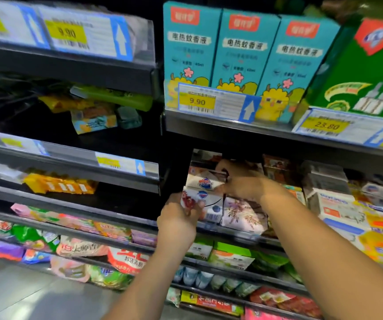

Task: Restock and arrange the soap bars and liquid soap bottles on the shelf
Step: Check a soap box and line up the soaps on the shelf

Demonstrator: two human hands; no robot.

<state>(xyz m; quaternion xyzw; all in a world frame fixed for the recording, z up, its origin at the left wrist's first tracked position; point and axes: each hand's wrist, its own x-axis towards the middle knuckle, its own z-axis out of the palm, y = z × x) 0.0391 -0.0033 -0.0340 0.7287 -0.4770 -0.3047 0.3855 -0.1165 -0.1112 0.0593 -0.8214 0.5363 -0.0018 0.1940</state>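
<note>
My left grip (177,218) clasps the lower soap box (209,198), my right grip (241,184) pinches the upper soap box (204,181): light, stiff cartons, I judge, best taken by their ends.

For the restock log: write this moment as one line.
left hand: grips lower soap box | right hand: holds upper soap box | place: shelf under blue cartons

blue boxes (243,47): 电热蚊香液 | price tag (197,102): 9.90 | right price tag (326,125): 23.80
</note>
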